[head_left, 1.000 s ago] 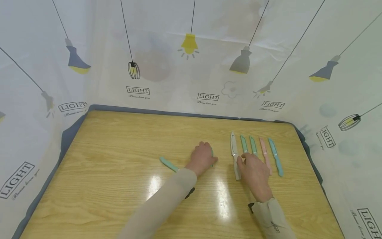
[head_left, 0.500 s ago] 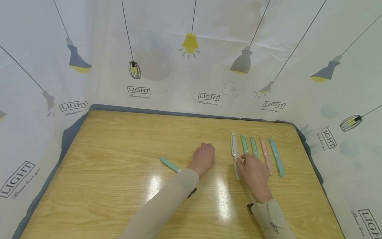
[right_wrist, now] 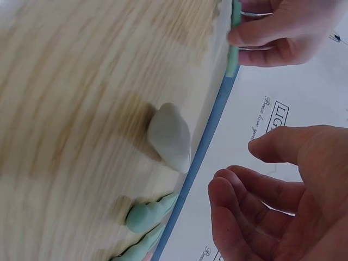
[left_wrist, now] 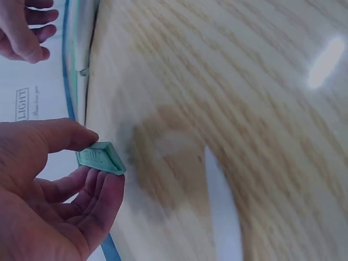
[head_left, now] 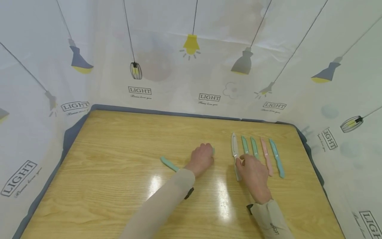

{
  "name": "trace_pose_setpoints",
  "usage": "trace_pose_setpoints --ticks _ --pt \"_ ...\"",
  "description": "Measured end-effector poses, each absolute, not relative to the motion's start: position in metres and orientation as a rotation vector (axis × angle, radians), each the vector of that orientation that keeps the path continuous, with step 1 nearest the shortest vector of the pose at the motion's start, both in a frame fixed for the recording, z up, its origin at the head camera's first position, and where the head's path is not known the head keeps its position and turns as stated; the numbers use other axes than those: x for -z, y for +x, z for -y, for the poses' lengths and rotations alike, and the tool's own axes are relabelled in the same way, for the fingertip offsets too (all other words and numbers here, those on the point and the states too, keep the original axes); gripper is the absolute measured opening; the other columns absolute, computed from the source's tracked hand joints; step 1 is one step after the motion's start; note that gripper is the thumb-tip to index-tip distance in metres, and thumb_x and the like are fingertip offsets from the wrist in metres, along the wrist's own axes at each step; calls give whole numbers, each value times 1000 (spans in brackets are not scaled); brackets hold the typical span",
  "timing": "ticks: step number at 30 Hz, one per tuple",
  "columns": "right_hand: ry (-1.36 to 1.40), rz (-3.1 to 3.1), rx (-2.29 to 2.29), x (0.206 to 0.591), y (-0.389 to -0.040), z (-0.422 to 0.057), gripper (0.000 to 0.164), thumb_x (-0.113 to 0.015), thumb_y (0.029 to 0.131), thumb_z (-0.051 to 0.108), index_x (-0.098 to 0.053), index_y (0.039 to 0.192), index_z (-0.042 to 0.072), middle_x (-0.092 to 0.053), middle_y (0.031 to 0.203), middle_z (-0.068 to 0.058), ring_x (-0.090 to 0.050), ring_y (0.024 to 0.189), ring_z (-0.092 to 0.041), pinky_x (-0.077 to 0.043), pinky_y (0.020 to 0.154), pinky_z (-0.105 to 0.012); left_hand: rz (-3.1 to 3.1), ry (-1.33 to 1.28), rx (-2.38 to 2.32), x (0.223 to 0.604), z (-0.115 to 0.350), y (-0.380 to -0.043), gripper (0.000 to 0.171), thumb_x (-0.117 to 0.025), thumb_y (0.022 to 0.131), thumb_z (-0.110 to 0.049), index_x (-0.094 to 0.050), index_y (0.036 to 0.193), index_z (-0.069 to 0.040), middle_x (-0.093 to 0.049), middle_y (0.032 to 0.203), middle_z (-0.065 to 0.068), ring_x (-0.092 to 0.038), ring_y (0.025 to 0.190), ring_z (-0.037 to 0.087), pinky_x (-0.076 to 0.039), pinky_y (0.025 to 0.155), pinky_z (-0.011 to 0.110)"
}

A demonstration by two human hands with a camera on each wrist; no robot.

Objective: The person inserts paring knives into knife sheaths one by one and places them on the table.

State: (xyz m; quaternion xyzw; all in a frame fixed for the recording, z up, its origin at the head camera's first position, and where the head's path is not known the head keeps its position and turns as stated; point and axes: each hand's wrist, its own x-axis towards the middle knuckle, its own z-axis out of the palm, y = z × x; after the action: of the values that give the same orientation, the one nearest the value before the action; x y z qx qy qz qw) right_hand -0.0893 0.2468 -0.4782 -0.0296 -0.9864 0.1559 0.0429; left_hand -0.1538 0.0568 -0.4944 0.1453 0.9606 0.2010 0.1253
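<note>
My left hand point(head_left: 201, 158) pinches a small green blade cover point(left_wrist: 100, 157) between thumb and fingers, above the middle of the table. Behind its wrist lies a knife with a green handle point(head_left: 169, 164); the sleeve hides the rest in the head view. A bare white blade point(left_wrist: 224, 217) points toward the hand in the left wrist view. My right hand point(head_left: 253, 174) hovers with loosely bent fingers and holds nothing. Below it lies a white knife point(head_left: 234, 146), partly covered by the hand. Beside that are two green knives point(head_left: 245, 144), a pink knife point(head_left: 265, 151) and a blue knife point(head_left: 277, 158).
The wooden table point(head_left: 113, 149) has a dark blue edge point(head_left: 167, 113) at the back. A pale curtain point(head_left: 167, 76) printed with lamps stands around it. The row of knives fills the right side, blades pointing away.
The left hand has turned at the wrist and shifted slightly; the green cover's end was hidden half a second ago and shows again now. The right hand and the knives stay put.
</note>
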Motion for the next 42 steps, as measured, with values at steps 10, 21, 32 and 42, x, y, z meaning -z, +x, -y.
trace_pose_setpoints --ticks 10,21,32,42 --pt "-97 3041 -496 476 -89 -236 35 -53 95 33 -72 108 8 -70 88 -5 -54 55 -13 -39 35 -26 -2753 417 -884 474 -18 -149 42 -64 90 -23 -61 128 -5 -64 112 8 -60 98 21 -53 79 38" --pt "15 3080 -511 476 -90 -216 35 -55 94 33 -72 106 5 -68 86 -5 -50 51 -11 -40 35 -24 -2542 301 -1321 466 40 -142 43 -61 92 -28 -60 130 -9 -66 111 4 -62 99 19 -55 75 33" --pt "103 3076 -501 476 -87 -191 34 -55 93 33 -73 103 7 -68 85 -3 -56 60 -12 -48 46 -27 -2147 118 -1769 489 86 -138 47 -55 97 -18 -49 139 3 -71 107 7 -63 98 30 -55 76 37" --pt "185 3030 -508 479 -87 -154 30 -57 91 33 -74 98 9 -65 78 2 -54 60 -10 -47 47 -26 -2193 -37 -1805 494 122 -128 41 -51 98 -14 -52 135 4 -71 105 10 -61 88 21 -50 66 28"
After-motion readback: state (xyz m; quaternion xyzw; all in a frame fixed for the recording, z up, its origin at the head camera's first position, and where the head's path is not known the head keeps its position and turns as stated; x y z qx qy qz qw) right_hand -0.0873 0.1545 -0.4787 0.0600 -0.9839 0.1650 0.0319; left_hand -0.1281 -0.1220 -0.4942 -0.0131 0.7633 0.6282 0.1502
